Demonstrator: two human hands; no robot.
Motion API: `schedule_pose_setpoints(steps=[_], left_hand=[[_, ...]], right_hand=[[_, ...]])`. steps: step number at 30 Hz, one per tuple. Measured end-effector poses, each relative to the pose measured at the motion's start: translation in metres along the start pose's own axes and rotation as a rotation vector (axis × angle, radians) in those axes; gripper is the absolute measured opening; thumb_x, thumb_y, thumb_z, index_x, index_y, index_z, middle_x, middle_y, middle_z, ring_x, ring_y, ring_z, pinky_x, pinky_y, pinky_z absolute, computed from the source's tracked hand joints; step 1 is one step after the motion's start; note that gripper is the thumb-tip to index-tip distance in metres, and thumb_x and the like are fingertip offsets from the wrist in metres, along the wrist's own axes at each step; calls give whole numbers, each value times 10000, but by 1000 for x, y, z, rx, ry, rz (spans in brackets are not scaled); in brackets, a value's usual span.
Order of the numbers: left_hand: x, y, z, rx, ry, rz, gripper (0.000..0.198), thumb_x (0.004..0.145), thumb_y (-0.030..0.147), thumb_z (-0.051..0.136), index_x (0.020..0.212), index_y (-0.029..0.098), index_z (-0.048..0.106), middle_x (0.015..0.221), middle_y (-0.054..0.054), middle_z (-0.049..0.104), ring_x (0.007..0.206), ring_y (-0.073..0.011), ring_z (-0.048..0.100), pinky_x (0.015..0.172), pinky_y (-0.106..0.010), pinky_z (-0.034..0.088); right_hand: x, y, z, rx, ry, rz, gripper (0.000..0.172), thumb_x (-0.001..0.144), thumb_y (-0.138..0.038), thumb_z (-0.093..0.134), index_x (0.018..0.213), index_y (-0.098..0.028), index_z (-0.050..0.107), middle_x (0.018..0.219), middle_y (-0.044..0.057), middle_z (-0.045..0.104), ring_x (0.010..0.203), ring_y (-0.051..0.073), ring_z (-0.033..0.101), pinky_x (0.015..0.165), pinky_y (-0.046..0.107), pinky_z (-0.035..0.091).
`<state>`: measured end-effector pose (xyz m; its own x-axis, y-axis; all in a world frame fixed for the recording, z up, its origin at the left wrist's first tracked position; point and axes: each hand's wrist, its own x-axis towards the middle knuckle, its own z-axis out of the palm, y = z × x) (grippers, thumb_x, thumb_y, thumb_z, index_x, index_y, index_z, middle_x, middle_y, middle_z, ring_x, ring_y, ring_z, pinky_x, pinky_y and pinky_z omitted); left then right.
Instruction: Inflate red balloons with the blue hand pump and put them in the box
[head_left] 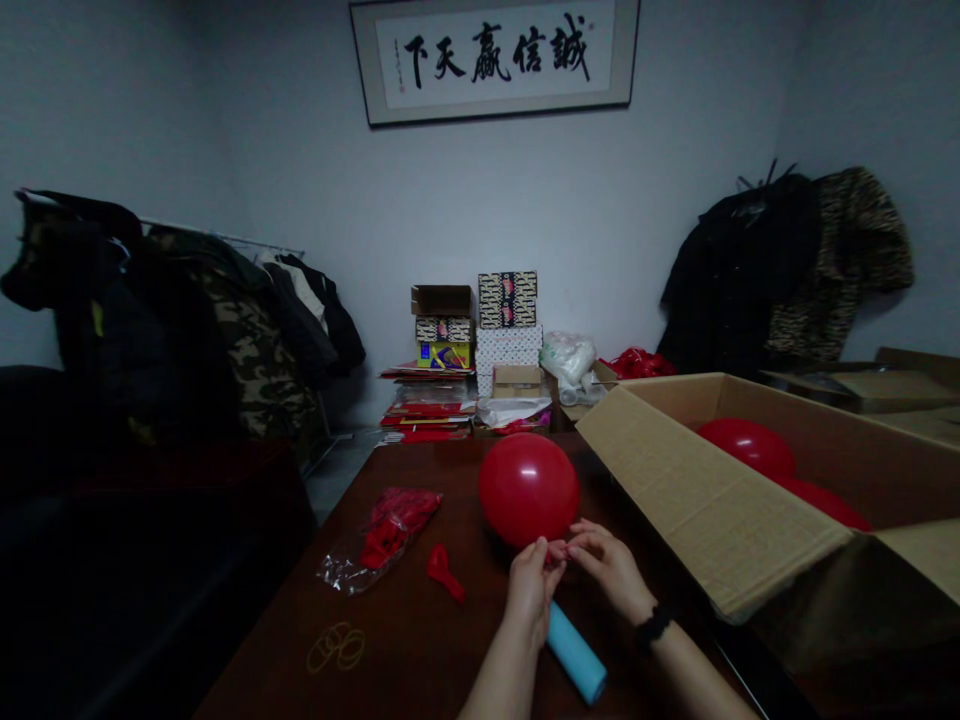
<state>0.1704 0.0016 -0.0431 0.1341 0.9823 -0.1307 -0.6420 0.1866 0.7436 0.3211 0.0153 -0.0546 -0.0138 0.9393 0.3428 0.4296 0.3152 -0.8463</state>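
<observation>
An inflated red balloon [529, 488] is held just above the dark table, its neck pointing toward me. My left hand [531, 580] pinches the balloon's neck between thumb and fingers. From the other side my right hand [606, 562], with a black band at the wrist, has its fingertips closed at the same neck. Whether a rubber band sits between those fingertips is too small to make out. Below the hands lies a light blue cylinder [576, 655], partly covered by my left hand. A limp red balloon [445, 573] rests on the table to the left.
A clear bag of red balloons [394, 525] and several rubber bands [336, 648] lie on the table's [405, 640] left side. At the right stands an open cardboard box [705, 500] with inflated red balloons [750, 447] inside. Stacked boxes [508, 345] stand beyond the far edge.
</observation>
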Motion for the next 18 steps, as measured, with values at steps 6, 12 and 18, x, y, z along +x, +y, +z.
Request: schedule_pose_setpoints(steps=[6,12,18], left_hand=[[4,2,2,-9,18,-42,321,653,412,746,564,135,612,1076,-198,679,1023,-260,608,917,-344,416],[-1,6,3,-2,15,-85,315,644,433,747,604,151,613,1118,-181,675,1101,-284,587,975,-374,368],[0,-1,0,144,6,-75,382,639,523,697,625,155,595,1125,-171,671,1066,-283,579,908,-386,369]], right_hand=[[-3,12,-11,-93,95,53,270,717,-487,607,700,-235,704,1008,90,668,1113,289,531,1000,448,347],[-8,17,-10,-103,113,65,249,711,-467,609,682,-236,699,969,83,681,1034,276,577,961,431,386],[-7,8,-4,-39,125,47,269,736,-478,589,735,-241,716,1032,79,673,1093,266,557,985,410,376]])
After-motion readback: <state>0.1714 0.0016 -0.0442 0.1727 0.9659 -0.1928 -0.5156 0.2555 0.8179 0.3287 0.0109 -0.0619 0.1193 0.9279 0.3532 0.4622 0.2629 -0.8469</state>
